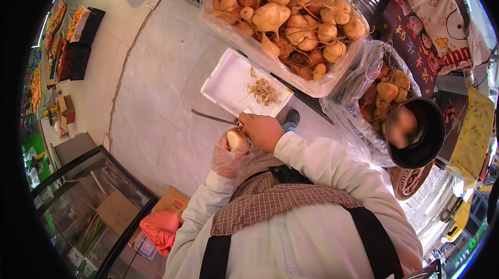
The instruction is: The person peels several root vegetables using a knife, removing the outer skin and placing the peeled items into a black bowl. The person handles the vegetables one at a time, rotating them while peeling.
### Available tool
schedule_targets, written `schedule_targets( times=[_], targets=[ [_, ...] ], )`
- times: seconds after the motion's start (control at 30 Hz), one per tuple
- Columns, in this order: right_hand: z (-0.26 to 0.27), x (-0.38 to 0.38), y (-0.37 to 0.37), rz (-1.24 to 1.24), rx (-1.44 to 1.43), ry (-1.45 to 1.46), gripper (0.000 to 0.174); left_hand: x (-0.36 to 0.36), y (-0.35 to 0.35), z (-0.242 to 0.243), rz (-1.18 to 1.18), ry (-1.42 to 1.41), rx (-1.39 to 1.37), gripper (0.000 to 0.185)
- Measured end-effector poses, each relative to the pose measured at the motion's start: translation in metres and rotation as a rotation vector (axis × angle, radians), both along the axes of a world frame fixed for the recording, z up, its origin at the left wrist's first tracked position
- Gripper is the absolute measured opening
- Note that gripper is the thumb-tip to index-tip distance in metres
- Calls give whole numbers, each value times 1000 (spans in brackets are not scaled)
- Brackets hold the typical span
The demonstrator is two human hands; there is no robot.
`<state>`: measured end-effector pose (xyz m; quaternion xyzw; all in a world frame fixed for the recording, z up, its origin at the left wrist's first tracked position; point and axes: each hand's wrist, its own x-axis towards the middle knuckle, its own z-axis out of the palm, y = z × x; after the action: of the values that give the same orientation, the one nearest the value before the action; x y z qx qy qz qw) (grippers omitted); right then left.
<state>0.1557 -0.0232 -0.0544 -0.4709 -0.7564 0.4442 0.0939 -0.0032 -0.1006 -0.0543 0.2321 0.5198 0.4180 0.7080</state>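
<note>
My left hand (230,155), in a clear plastic glove, holds a pale, peeled piece of root vegetable (236,140). Bare, my right hand (262,130) is closed at the top of that piece, gripping a hand tool with a small shiny metal part; a long, narrow dark strip (212,116) extends left from there, and whether it is the tool's blade cannot be told. Just beyond both hands lies a white shallow tray (222,84) with a small heap of peelings (262,91) inside. The tool's handle is mostly hidden by my fingers.
A plastic-lined crate (312,90) full of brown tubers (271,17) stands beyond the tray. To its right are a lined container of more tubers (388,91) and a black round vessel (430,134). A glass-sided case (105,162), cardboard box (173,201) and red bag (160,228) are lower left.
</note>
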Motion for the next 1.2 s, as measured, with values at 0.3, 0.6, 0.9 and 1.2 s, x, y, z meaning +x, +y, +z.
schedule_targets(
  times=[0.3, 0.6, 0.9, 1.2],
  targets=[
    [-54, 15, 23, -113, -81, -167, 18, -5, 3, 34, 63, -485, -89, 71],
    [-81, 44, 27, -276, 53, -27, 37, -10, 9, 43, 158, -593, -9, 66],
    [34, 69, -20, -103, -46, 170, 26, -11, 18, 38, 203, -719, -14, 66],
    [53, 56, -44, -17, 182, 111, 17, 13, 20, 43, 221, -649, -69, 61]
  ],
)
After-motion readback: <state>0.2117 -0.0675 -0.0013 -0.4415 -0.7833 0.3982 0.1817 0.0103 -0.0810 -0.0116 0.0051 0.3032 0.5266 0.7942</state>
